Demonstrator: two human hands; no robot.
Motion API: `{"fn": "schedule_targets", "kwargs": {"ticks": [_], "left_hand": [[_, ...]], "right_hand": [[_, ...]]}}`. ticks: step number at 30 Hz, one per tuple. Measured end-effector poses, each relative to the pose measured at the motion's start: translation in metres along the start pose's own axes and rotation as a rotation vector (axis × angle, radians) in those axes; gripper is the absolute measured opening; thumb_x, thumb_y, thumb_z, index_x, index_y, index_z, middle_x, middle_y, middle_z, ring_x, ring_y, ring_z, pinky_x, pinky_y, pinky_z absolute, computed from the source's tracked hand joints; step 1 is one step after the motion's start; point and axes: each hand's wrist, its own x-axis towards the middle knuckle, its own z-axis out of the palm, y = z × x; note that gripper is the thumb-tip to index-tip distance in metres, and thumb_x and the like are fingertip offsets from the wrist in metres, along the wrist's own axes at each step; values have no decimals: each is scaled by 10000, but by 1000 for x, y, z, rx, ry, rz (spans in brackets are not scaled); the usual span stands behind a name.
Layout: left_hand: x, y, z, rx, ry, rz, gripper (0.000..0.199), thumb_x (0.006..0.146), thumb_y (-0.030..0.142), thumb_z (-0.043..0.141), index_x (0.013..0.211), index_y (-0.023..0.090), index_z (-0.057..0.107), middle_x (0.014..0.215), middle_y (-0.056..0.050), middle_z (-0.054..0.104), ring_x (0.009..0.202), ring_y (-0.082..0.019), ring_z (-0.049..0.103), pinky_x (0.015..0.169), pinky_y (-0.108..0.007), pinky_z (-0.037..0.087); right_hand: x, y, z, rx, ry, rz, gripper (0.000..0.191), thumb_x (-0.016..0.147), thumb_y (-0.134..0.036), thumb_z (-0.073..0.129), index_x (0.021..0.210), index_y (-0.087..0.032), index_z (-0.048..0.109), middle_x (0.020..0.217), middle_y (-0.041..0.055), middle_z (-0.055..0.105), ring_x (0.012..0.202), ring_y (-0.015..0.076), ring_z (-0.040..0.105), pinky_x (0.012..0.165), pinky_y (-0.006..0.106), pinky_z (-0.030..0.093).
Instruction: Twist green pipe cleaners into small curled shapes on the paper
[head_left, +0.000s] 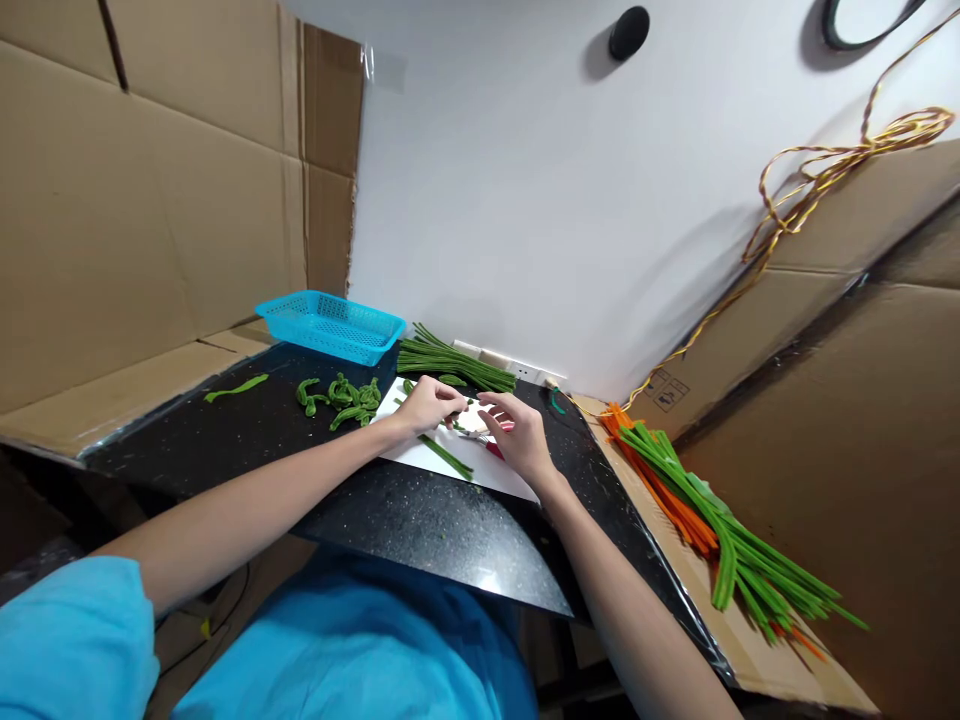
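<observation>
Over a white sheet [510, 480], my left hand [431, 406] is closed in a pinch, with a small green bit of fuzzy pipe cleaner at its fingertips. My right hand [519, 432] faces it, fingers curled and the tips near the left ones. A metal tool with red handles [495, 449], pliers or scissors, lies under the right fingers and points left; the hand partly hides it. A green pipe cleaner length [448, 457] rests on the sheet below the hands. Left of the sheet is a pile of curled green pipe cleaner pieces [352, 400].
A blue plastic basket [330, 325] stands at the back left. Behind the sheet lies a bundle of straight green stems [450, 358]. Green [739, 545] and orange stems [667, 495] lie on cardboard at right. One flat green strip [236, 388] is far left. A socket strip [521, 371] runs along the wall.
</observation>
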Motion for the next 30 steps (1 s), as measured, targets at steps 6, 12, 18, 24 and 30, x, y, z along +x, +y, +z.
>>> {"fn": "schedule_targets", "kwargs": {"ticks": [6,12,18,24,30], "left_hand": [[-2,-3,1,57,-117,173,161,805,218,686,747,105,784,593,-31,662,528,-102,531,517,-215,389],[-4,-2,-3,174,-195,295,195,861,232,651,813,120,804,746,-61,745,659,-138,606,635,-242,431],[-12,0,0,593,0,529,203,909,217,608,876,164,801,784,-53,733,697,-156,616,639,-262,408],[-12,4,-7,1166,-108,946,271,973,123,488,807,148,701,789,-95,672,743,-187,583,670,-312,411],[-15,1,-7,1225,-8,980,261,1002,144,484,844,141,693,789,-81,675,723,-180,578,629,-310,371]], "right_hand": [[-2,5,-3,-111,-67,-109,239,1029,-317,577,1148,-252,774,1115,82,752,882,190,721,752,306,590],[-2,3,-5,-187,-53,-128,209,1026,-281,586,1066,-241,787,1058,63,764,842,180,711,736,284,540],[3,-5,3,-96,34,-27,163,934,-230,643,884,-213,797,891,63,770,690,165,661,627,272,501],[8,-13,4,512,-56,508,277,724,-412,839,740,-146,761,633,53,693,480,130,544,467,267,435],[8,-10,-3,739,-96,621,373,593,-416,939,758,-127,770,694,68,711,559,125,589,504,254,496]]}}
